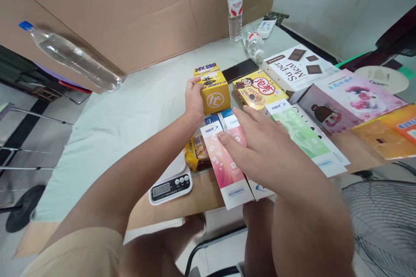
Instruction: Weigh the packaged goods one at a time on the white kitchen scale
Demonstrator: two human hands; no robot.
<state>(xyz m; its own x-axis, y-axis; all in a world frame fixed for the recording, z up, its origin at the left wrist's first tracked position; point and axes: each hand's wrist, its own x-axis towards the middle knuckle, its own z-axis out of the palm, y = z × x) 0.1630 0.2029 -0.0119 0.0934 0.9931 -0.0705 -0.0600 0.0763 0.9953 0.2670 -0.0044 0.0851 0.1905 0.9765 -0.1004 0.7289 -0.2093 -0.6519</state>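
My left hand (195, 99) grips the left side of a small yellow box (215, 97) with printed letters and a round white logo; the fingertips bend over its top. My right hand (260, 138) has its fingers stretched out over a pink and white carton (225, 162) and a second carton beside it, mostly hidden under the hand. Whether the palm presses on them I cannot tell. A green and white carton (297, 132) lies just right of this hand. Beyond the fingers is a yellow snack box (259, 88) with a cartoon figure.
A kitchen scale (171, 188) and a yellow snack packet (196, 152) lie near the front edge. A white Su-per Meal box (295, 67), pink box (357, 95) and orange box (386, 134) crowd the right. Behind are a black phone (240, 70) and water bottles (235, 8). A fan (383, 225) stands low right.
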